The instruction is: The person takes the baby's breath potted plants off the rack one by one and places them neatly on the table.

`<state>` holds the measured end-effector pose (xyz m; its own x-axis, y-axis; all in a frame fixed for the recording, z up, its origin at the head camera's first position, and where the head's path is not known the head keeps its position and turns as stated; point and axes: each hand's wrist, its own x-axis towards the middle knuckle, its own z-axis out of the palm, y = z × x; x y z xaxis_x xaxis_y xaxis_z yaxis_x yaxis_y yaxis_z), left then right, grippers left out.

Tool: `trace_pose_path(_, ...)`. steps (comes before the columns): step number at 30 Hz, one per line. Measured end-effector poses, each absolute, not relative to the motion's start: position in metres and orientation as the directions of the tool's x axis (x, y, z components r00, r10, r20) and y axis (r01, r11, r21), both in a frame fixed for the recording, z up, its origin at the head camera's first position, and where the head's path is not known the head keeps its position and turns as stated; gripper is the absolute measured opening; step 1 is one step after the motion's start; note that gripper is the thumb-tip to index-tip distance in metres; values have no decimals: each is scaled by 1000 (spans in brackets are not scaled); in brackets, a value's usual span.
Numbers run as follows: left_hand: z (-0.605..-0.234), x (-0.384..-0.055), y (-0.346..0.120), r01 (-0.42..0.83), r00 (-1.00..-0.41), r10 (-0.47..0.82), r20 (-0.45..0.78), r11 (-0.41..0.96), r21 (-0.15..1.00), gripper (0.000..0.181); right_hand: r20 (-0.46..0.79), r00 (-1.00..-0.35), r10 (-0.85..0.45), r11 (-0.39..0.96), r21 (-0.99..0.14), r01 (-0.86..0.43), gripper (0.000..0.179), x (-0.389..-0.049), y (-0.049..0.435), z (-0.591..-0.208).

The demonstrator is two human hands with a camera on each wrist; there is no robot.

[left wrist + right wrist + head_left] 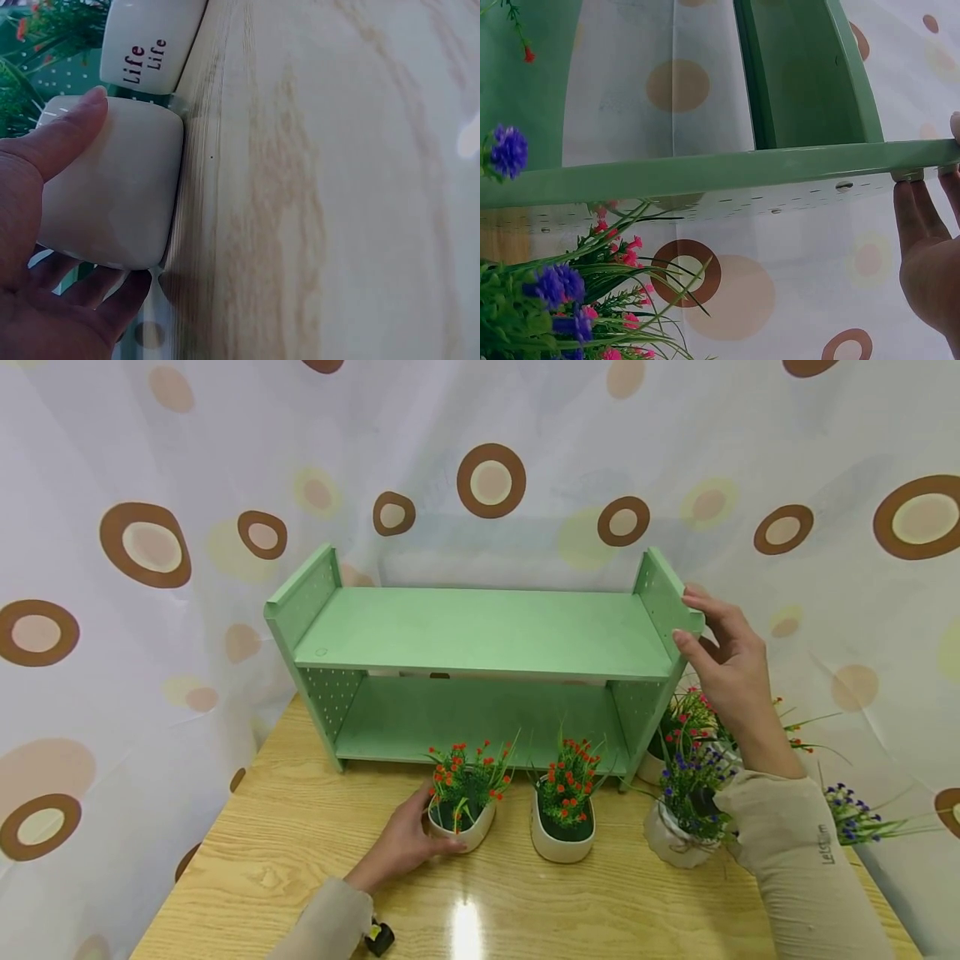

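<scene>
A light green two-tier shelf (480, 627) stands on the wooden table. My right hand (731, 668) holds the upper front part of its right side panel (705, 171), fingers on the outer face and thumb at the edge. In front of the shelf, my left hand (405, 843) grips a white oval pot (124, 180) of orange-red flowers (465, 781), thumb on one side and fingers on the other. The pot's base is on the table. Just right of it is a similar potted plant (564, 822), its white pot (150, 45) lettered "Life".
Right of the shelf, under my right forearm, are a white pot with blue-purple flowers (678, 839), pink-flowered plants (686, 718) and another purple-flowered plant (851, 814). A patterned curtain (420, 435) hangs behind. A small black object (379, 937) is by my left sleeve.
</scene>
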<state>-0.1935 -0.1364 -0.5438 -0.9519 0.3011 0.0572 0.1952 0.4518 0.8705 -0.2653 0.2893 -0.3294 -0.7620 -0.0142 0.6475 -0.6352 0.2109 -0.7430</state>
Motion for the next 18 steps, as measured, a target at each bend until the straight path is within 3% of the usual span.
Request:
trace_pose_path(8,-545,-196,-135,197,-948,314,44,475,857,113,654,-756,-22,288,-720,-631,46,-264,292,-326)
trace_pose_path(13,-536,-196,-140,209,-942,334,34,503,838,128,647,-759,-75,461,-652,-601,53,-257,298,-321)
trace_pose_path(18,-503,-201,-166,267,-939,334,86,544,795,133,645,-750,-149,647,-509,-567,69,-244,305,-317)
